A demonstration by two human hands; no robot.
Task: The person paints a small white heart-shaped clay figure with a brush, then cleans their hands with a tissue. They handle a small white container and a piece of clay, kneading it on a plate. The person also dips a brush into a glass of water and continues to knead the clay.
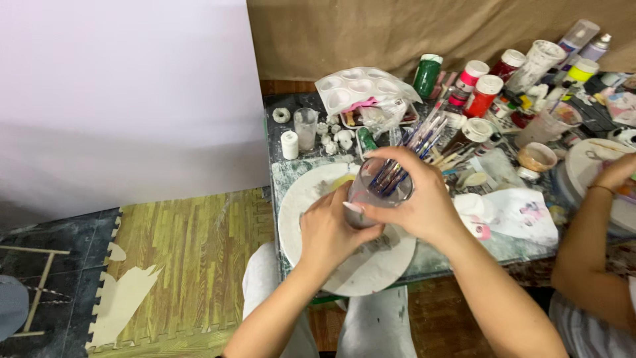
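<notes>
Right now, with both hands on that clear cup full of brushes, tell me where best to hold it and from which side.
Hold the clear cup by its smooth side wall, below the rim, coming in from the sides. The paint brushes stick out of the open top and lean away toward the bottles, so a hold from above is blocked. The right hand wraps the far wall; the left hand braces the near side over the white round plate.

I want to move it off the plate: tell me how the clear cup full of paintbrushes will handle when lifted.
The clear plastic cup of paintbrushes is probably top-heavy: the long handles lean out one side, so it may tip. Both hands, left and right, wrap it, hinting it needs steadying. Its smooth wall looks possibly slippery.
</notes>
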